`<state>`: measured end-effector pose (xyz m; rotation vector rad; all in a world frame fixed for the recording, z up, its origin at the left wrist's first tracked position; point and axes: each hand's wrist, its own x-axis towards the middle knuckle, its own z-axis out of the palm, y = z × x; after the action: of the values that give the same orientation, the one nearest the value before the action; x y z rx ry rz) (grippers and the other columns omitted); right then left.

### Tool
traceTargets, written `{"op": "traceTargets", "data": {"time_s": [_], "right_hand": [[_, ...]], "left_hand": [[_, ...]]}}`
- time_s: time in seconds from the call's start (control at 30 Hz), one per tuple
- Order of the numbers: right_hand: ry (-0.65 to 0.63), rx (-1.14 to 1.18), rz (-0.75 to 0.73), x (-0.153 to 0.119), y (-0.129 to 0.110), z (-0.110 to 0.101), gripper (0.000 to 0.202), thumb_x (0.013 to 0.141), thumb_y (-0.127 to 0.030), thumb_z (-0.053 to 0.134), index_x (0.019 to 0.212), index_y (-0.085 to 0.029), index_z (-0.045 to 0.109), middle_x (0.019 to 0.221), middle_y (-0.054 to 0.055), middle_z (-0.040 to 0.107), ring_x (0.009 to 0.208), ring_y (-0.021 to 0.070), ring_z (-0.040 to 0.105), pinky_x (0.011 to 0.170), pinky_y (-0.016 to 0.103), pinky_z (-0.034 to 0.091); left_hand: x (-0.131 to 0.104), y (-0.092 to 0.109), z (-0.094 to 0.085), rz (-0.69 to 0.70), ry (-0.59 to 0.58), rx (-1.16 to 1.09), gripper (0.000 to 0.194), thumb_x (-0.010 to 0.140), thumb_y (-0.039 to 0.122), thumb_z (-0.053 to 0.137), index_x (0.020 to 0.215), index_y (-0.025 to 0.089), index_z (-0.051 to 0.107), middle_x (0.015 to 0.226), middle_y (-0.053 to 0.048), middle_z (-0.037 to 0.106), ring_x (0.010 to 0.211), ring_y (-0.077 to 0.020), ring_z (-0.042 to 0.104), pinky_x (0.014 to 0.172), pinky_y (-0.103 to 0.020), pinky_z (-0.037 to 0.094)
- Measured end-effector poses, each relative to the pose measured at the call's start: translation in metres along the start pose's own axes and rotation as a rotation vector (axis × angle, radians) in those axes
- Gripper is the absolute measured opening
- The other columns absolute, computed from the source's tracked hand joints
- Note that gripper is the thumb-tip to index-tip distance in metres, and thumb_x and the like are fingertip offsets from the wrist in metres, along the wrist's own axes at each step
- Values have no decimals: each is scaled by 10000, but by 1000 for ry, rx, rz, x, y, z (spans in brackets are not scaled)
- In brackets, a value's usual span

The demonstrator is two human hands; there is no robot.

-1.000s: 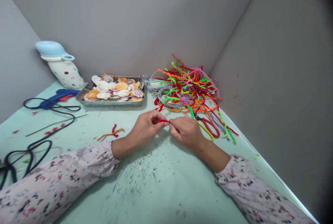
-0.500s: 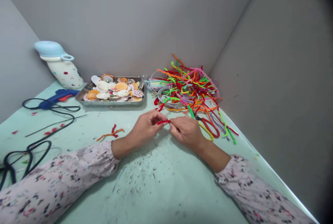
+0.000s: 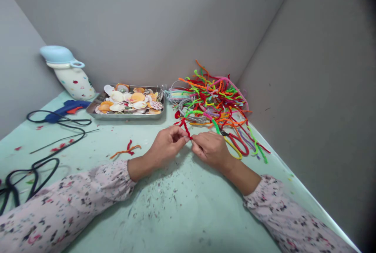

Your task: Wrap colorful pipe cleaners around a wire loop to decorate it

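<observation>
A short red pipe cleaner (image 3: 187,127) runs between the fingertips of both hands, its free part sticking up and away from me. My left hand (image 3: 168,145) pinches it between thumb and forefinger. Close beside it, my right hand (image 3: 210,147) is closed with the other end at its fingertips; part of the pipe cleaner is hidden there. Scissors with red and yellow handles (image 3: 239,145) lie just behind my right hand. A small twisted piece of orange and red pipe cleaner (image 3: 126,151) rests on the table left of my left hand.
A heap of colourful pipe cleaners (image 3: 214,96) with coiled grey wire (image 3: 188,108) lies at the back. A metal tray (image 3: 126,116) holds seashells (image 3: 136,98). At left are a blue glue gun (image 3: 63,111), its black cord (image 3: 44,163) and a patterned bottle (image 3: 75,82).
The free part of the red pipe cleaner has swung from pointing left across my left fingers to pointing up and away. Both hands stay nearly in place.
</observation>
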<state>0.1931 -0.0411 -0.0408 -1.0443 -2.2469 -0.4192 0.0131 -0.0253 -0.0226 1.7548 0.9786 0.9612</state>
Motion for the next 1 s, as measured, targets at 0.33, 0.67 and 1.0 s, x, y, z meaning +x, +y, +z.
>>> {"op": "traceTargets", "data": {"time_s": [0.33, 0.67, 1.0], "right_hand": [[-12, -15, -21, 0, 0, 0, 205, 847, -185, 464, 674, -176, 574, 574, -2, 545, 580, 130, 490, 620, 291, 304], [-1, 27, 23, -1, 1, 2, 214, 840, -173, 462, 650, -183, 562, 562, -3, 539, 569, 127, 483, 624, 277, 318], [21, 118, 99, 1, -1, 1, 212, 834, -174, 462, 656, -182, 578, 582, 5, 568, 572, 128, 515, 634, 261, 349]], "left_hand": [[-1, -2, 2, -33, 13, -27, 115, 767, 247, 577, 760, 132, 578, 655, 12, 555, 561, -77, 459, 511, -191, 360], [-1, 1, 4, -23, 34, -6, 106, 777, 246, 569, 790, 142, 559, 694, 11, 546, 603, -86, 466, 551, -199, 375], [-6, -2, 5, 118, 81, 69, 116, 793, 216, 568, 884, 181, 505, 747, 25, 522, 591, -72, 473, 535, -187, 380]]}}
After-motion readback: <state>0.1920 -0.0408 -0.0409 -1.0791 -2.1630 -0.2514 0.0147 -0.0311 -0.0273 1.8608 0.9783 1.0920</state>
